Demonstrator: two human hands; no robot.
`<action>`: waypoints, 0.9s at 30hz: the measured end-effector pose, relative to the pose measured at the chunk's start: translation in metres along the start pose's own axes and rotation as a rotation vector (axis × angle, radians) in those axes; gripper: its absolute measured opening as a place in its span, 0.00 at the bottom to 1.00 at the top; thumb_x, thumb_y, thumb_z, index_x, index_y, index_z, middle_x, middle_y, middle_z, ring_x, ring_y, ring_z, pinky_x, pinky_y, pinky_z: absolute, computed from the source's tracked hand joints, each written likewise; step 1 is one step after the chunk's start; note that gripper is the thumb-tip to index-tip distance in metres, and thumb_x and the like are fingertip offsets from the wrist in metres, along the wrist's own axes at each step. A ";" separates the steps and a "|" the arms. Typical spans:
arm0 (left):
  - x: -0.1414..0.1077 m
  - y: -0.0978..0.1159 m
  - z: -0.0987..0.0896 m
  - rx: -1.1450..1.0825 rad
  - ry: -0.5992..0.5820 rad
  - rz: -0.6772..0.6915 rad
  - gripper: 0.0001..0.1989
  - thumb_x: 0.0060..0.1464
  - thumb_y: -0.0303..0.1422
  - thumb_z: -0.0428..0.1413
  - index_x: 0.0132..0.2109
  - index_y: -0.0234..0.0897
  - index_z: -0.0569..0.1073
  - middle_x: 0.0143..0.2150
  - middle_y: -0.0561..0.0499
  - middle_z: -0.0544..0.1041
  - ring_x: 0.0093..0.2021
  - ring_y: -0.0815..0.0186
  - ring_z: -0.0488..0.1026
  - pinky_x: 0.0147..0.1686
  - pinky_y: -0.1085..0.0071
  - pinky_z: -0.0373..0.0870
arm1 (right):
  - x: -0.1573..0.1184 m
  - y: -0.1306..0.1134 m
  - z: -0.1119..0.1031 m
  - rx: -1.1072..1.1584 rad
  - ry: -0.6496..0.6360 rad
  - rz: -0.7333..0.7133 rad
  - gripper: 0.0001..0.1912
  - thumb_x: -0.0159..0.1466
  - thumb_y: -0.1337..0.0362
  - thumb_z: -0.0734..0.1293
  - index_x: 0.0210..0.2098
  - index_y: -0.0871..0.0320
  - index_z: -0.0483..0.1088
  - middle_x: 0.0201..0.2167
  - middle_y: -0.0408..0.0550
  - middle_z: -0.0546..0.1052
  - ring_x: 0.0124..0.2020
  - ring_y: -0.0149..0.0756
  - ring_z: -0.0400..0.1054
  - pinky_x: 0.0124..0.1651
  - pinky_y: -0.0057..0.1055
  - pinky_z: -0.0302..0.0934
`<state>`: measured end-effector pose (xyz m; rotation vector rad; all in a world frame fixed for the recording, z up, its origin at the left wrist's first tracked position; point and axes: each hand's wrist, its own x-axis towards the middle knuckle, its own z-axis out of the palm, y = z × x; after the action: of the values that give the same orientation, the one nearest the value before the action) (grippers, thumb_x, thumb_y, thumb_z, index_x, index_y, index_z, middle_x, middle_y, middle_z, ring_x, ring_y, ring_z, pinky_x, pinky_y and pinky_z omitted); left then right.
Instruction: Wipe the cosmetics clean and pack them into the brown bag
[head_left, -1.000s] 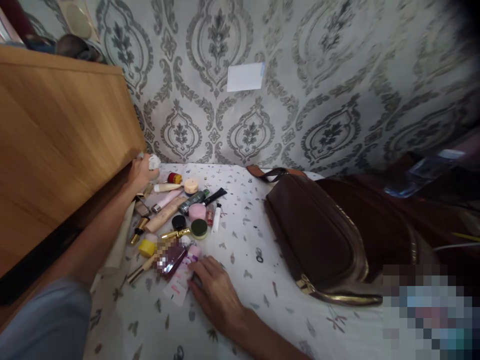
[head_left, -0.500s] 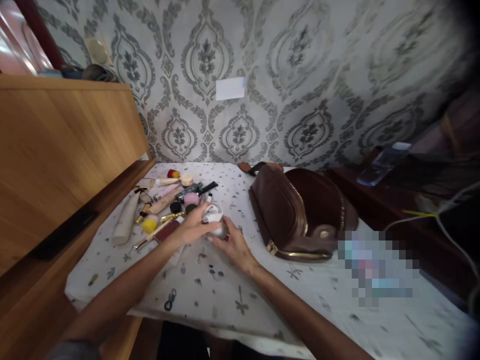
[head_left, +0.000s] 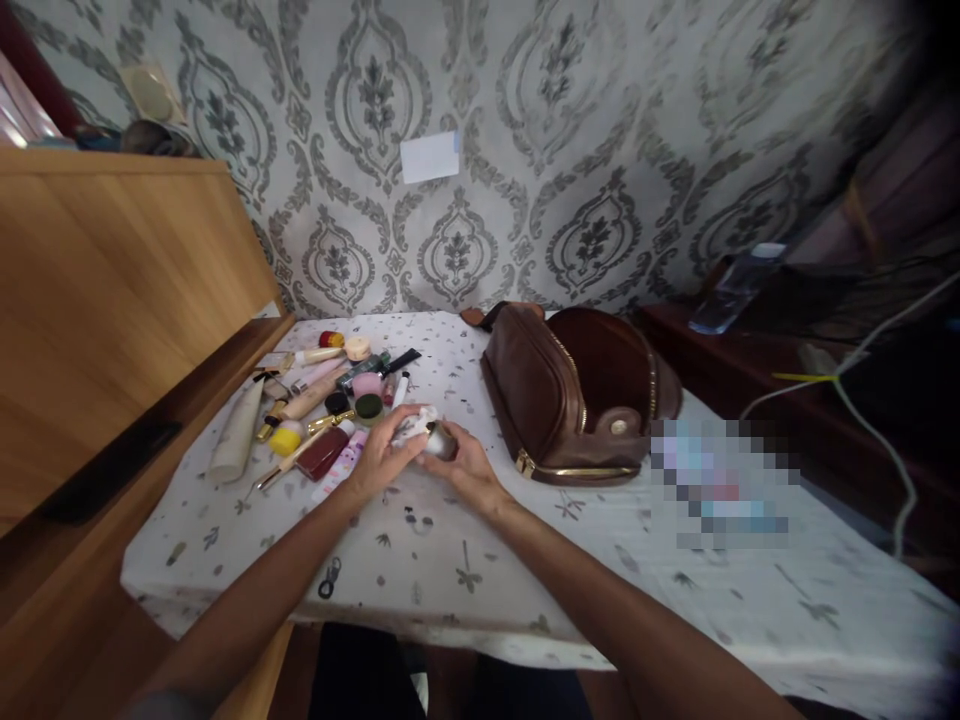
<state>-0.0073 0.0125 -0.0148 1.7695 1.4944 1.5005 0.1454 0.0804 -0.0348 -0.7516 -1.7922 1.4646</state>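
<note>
In the middle of the head view, my right hand [head_left: 474, 472] is closed around a small rounded bottle [head_left: 441, 442] with a pale greyish body and a dark-and-gold top. My left hand [head_left: 384, 455] pinches a crumpled white tissue [head_left: 411, 424] against the bottle's top. Both hands are just above the patterned cloth, and fingers hide part of the bottle. Left of my left hand lie a dark red bottle [head_left: 322, 452] with a white cap, a pink-and-white patterned tube [head_left: 346, 460] and a dark green-lidded jar [head_left: 368, 407].
Several cosmetics spread to the left, among them a large pale tube [head_left: 235, 440] and a yellow sponge [head_left: 285, 437]. A brown bag [head_left: 532, 385] stands unzipped at the right, near a blurred-out patch. A wooden panel [head_left: 127, 320] borders the left side; wallpaper rises behind.
The view has shifted, so the scene sits a little higher and further left. The tissue has moved lower against the bottle, whose dark-and-gold top now shows.
</note>
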 end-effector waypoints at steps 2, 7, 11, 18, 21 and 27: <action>-0.002 0.000 -0.001 -0.013 -0.004 -0.011 0.18 0.64 0.40 0.51 0.54 0.37 0.73 0.54 0.45 0.78 0.55 0.57 0.74 0.56 0.64 0.69 | -0.001 -0.003 0.001 0.094 -0.016 0.041 0.32 0.49 0.51 0.76 0.48 0.60 0.71 0.42 0.50 0.79 0.44 0.44 0.72 0.47 0.38 0.66; 0.002 0.000 -0.003 0.055 -0.071 0.113 0.17 0.66 0.39 0.50 0.54 0.36 0.74 0.56 0.43 0.77 0.57 0.57 0.73 0.59 0.61 0.66 | -0.002 -0.004 -0.002 0.066 -0.013 0.048 0.29 0.50 0.49 0.75 0.45 0.61 0.71 0.40 0.49 0.77 0.43 0.43 0.71 0.46 0.37 0.66; 0.004 0.004 -0.002 0.171 -0.102 0.206 0.14 0.65 0.35 0.51 0.53 0.36 0.74 0.54 0.41 0.78 0.56 0.57 0.73 0.58 0.61 0.67 | -0.004 0.000 -0.003 -0.196 0.027 -0.050 0.30 0.51 0.54 0.75 0.50 0.60 0.69 0.45 0.51 0.77 0.46 0.45 0.70 0.51 0.41 0.64; 0.004 0.013 -0.001 0.250 -0.076 -0.037 0.13 0.66 0.38 0.47 0.37 0.36 0.70 0.33 0.52 0.72 0.34 0.65 0.69 0.39 0.69 0.66 | -0.012 0.006 0.003 -0.388 -0.004 -0.270 0.31 0.54 0.63 0.74 0.56 0.55 0.66 0.51 0.54 0.74 0.51 0.46 0.69 0.55 0.46 0.64; 0.006 0.010 -0.002 0.202 -0.045 -0.124 0.16 0.66 0.41 0.46 0.34 0.37 0.68 0.31 0.54 0.69 0.33 0.66 0.67 0.37 0.70 0.64 | -0.013 0.006 0.003 -0.389 -0.027 -0.282 0.32 0.54 0.65 0.74 0.57 0.55 0.65 0.52 0.54 0.73 0.52 0.46 0.69 0.57 0.46 0.63; 0.006 -0.006 -0.002 0.054 0.052 -0.241 0.21 0.64 0.47 0.46 0.34 0.37 0.71 0.31 0.52 0.72 0.35 0.63 0.70 0.38 0.68 0.67 | -0.012 0.001 0.001 -0.316 0.037 -0.224 0.33 0.55 0.60 0.74 0.58 0.55 0.63 0.52 0.53 0.73 0.52 0.48 0.69 0.55 0.46 0.64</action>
<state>-0.0131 0.0190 -0.0162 1.5249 1.7195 1.4054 0.1515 0.0708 -0.0378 -0.6983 -2.0325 1.0309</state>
